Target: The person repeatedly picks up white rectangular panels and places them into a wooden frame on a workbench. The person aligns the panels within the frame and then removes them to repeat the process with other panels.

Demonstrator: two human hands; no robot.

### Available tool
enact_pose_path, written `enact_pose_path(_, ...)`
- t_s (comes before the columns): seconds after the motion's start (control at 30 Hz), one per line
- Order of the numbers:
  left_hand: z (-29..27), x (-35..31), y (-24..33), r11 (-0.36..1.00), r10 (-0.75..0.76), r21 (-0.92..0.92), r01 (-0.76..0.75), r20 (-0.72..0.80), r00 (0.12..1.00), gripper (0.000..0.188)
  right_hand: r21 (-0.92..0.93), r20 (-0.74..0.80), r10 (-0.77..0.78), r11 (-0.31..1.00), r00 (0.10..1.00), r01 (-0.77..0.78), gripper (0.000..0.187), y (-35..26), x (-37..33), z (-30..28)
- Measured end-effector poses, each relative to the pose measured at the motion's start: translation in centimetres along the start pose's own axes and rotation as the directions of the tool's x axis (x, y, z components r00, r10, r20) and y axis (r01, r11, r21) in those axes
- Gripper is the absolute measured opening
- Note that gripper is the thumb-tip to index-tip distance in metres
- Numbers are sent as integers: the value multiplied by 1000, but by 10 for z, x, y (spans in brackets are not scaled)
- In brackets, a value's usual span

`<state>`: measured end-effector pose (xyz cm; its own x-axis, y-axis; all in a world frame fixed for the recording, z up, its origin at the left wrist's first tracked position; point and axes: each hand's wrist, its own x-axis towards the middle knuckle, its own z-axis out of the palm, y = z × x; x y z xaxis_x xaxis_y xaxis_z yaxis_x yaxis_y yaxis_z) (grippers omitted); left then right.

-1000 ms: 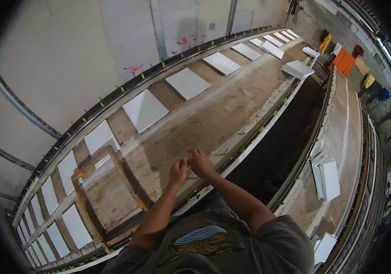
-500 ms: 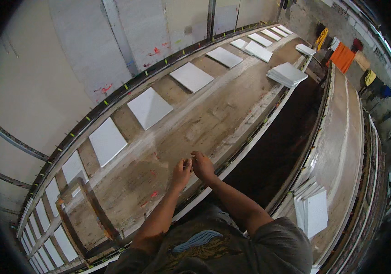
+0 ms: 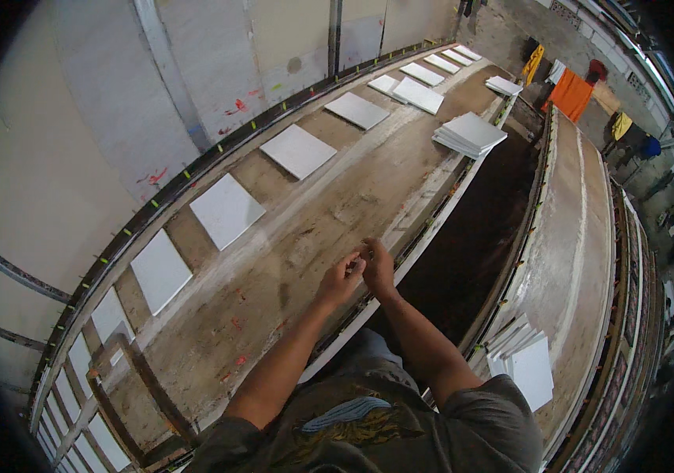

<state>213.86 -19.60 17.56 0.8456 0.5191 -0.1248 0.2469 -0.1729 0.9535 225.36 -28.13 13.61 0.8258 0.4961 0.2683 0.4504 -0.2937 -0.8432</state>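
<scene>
My left hand [image 3: 341, 279] and my right hand [image 3: 378, 270] meet in front of me above the near edge of the long brown table [image 3: 313, 236]. Both have their fingers curled in, and the fingertips touch or nearly touch. Whatever lies between them, if anything, is too small to make out. Beyond them, flat white square panels lie spaced in a row along the table's far side, among them one panel [image 3: 227, 211] and another panel [image 3: 161, 272]. A stack of white panels [image 3: 471, 134] rests at the table's near edge, farther along to the right.
A rusty frame [image 3: 152, 386] sits on the table at left. Right of the table runs a dark gap [image 3: 471, 236], then a second long table [image 3: 565, 236] bearing fanned white panels [image 3: 530, 370]. A panelled wall [image 3: 195, 71] backs the row; cloths [image 3: 569, 94] hang far right.
The whole view has shifted, so the table and panels sit farther left. My two hands, still together with curled fingers, appear farther along the table to the right.
</scene>
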Motion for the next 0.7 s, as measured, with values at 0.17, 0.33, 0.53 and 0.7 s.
enact_pose_path(0.17, 50, 76, 35, 994, 46, 93, -58, 118, 992, 72, 245, -79, 114, 965, 990, -91, 31, 30, 74, -41)
enact_pose_path(0.33, 141, 183, 62, 953, 236, 155, -259, 149, 960, 77, 142, -283, 179, 980, 942, -143, 37, 113, 177, -93)
enact_pose_path(0.53, 232, 305, 96, 912, 239, 266, -311, 269, 933, 76, 257, -531, 398, 917, 748, -305, 51, 214, 326, -167)
enact_pose_path(0.7, 286, 376, 115, 948, 211, 168, -271, 307, 928, 69, 356, -680, 511, 857, 525, -374, 64, 280, 423, -209)
